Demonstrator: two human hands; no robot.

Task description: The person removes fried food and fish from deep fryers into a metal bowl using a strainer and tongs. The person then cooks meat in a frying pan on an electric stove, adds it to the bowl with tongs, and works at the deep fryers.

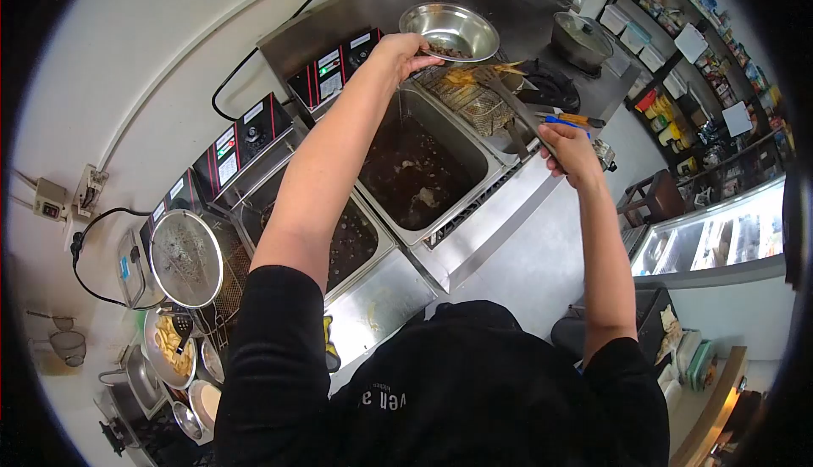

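My left hand (405, 54) grips the near rim of a round steel bowl (470, 28), tilted a little, with small dark bits at its bottom. Wrapped around the end of a long metal utensil (518, 105) is my right hand (569, 154). The utensil's exact kind is unclear; its far end reaches the golden fried food (464, 77) on a wire fryer basket (474, 103). Below both hands, the deep fryer vat (491, 181) holds dark oil (415, 158) with pale pieces floating in it.
A second oil vat (351, 238) adjoins on the left. A mesh strainer (186, 259) and a bowl of fries (174, 344) stand further left. Blue- and orange-handled tools (572, 119) lie near my right hand. A lidded pot (582, 42) sits at the back right.
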